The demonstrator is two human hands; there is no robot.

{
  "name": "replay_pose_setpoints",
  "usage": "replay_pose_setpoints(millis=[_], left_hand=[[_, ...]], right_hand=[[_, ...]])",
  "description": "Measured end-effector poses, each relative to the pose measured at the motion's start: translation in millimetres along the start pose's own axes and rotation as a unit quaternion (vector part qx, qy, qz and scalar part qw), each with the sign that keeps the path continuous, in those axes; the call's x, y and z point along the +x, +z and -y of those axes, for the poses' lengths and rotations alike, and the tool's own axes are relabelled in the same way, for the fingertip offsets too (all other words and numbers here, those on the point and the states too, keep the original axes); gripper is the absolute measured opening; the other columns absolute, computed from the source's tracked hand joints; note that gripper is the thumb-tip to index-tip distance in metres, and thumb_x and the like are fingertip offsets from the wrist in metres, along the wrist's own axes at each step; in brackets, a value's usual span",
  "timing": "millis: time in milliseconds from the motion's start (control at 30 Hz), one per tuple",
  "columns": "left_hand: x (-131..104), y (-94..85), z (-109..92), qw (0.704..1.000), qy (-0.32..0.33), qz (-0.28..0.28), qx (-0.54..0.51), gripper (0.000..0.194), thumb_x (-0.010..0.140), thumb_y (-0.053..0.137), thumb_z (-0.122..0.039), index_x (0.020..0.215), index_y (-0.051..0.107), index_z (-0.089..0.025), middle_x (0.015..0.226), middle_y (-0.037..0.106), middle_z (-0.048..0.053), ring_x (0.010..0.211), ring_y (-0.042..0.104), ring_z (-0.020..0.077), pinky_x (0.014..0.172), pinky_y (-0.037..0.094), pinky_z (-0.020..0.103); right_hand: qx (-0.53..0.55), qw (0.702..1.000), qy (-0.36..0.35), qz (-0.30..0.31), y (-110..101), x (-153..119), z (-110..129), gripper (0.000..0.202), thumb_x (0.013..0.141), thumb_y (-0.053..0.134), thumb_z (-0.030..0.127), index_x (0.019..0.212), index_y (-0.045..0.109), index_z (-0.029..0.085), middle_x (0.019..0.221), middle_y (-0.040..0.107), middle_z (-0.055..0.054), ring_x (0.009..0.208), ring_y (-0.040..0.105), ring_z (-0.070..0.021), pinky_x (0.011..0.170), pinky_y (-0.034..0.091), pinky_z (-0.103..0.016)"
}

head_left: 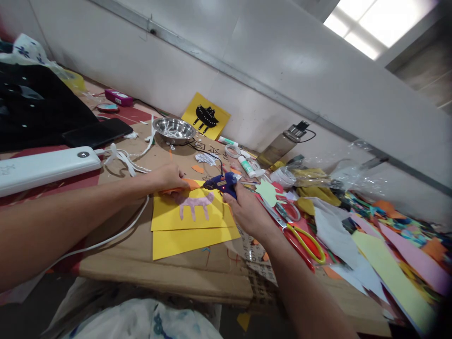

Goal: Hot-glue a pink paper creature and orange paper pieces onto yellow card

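My right hand (247,207) is closed round a blue glue gun (226,183) with a small red light on its side. The nozzle points left, at the edge of an orange paper piece (190,184). That orange piece is pinched in my left hand (171,176), above the top edge of the yellow card (215,212). A pale purple cut-out with several legs (194,202) lies on the card. Another yellow sheet (194,242) shows beneath it. Whether the nozzle touches the orange piece I cannot tell.
A steel bowl (174,129) stands behind my left hand. Yellow-handled scissors (303,240), glue sticks (246,165) and a bottle (282,143) are on the right, near heaped paper scraps (399,221). A white power strip (49,168) and its cable lie left. Cardboard (169,282) covers the table's front.
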State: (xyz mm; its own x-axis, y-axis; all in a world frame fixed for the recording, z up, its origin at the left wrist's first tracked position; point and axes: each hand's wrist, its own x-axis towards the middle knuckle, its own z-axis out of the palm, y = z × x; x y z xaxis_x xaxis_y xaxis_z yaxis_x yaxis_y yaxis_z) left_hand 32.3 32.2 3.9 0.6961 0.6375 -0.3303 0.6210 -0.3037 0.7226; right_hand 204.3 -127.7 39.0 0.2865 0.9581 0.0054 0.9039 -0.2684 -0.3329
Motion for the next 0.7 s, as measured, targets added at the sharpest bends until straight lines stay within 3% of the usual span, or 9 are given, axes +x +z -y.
replay_pose_setpoints(millis=[167,467,700], left_hand=[[-2.5,-1.0,-3.7,1.000,-0.009,-0.009,0.008,0.028,0.072,0.066,-0.038,0.058,0.067,-0.014,0.045,0.059,0.001,0.035,0.045,0.0084,0.037,0.028,0.020],[-0.4,0.4,-1.5,1.000,-0.003,-0.009,0.014,0.031,0.072,0.064,-0.039,0.053,0.062,-0.015,0.044,0.058,0.002,0.035,0.046,0.0092,0.038,0.029,0.021],[-2.4,-0.5,-3.8,1.000,-0.011,-0.015,0.010,0.027,0.071,0.066,-0.037,0.055,0.065,-0.015,0.043,0.058,0.001,0.034,0.043,0.0081,0.037,0.028,0.020]], right_hand=[[0.006,1.000,0.015,0.016,1.0,4.4,7.8,0.031,0.095,0.045,0.026,0.121,0.054,0.012,0.113,0.069,-0.017,0.102,0.064,-0.0276,0.084,0.045,-0.035],[0.006,1.000,0.003,0.002,1.9,2.4,1.0,0.040,0.096,0.044,0.027,0.131,0.048,0.009,0.124,0.064,-0.020,0.113,0.060,-0.0296,0.092,0.043,-0.037],[0.007,1.000,0.015,0.025,1.1,2.3,8.6,0.033,0.096,0.044,0.027,0.124,0.053,0.013,0.113,0.069,-0.016,0.102,0.064,-0.0282,0.085,0.045,-0.036]])
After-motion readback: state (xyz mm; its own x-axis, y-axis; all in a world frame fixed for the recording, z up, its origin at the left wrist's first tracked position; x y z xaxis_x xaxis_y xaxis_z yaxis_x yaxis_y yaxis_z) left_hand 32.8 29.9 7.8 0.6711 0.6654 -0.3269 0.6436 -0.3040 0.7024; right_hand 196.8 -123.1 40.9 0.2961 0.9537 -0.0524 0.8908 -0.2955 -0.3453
